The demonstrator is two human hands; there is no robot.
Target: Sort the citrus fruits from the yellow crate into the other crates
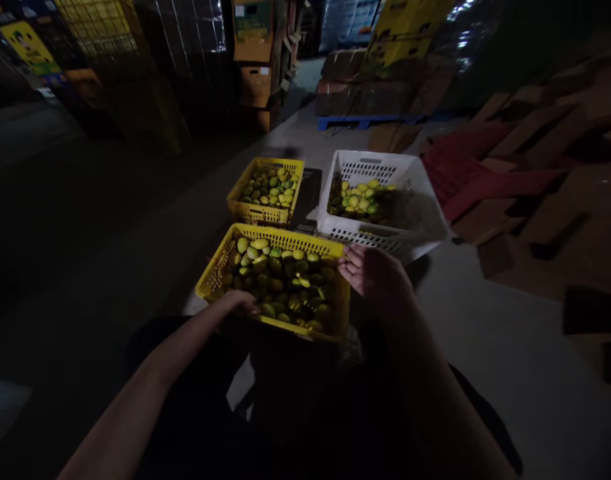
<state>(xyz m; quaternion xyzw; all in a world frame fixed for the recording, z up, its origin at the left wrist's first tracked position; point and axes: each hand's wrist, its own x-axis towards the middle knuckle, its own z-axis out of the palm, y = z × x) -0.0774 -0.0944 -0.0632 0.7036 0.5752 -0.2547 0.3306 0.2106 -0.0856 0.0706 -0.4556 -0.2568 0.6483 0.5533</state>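
Note:
A yellow plastic crate (349, 307) full of yellow-green lemons (278, 283) stands right in front of me. My left hand (244, 303) is low over its front left side, at the lemons by the near rim. Shadow hides most of that hand's fingers. At the crate's right far corner is my right hand (358, 268), its fingers slightly bent and apart, with no fruit visible in them. Beyond it, a white crate (415, 193) holds lemons, mostly on its left side. A smaller yellow crate (234, 203) of lemons and greener fruit sits behind the near one.
Flattened and tumbled cardboard boxes (575, 220) and a red crate (465, 167) lie to the right. Stacked cartons (255, 83) and a blue pallet (345, 121) with wrapped goods stand at the back. The concrete floor (285, 137) is dimly lit.

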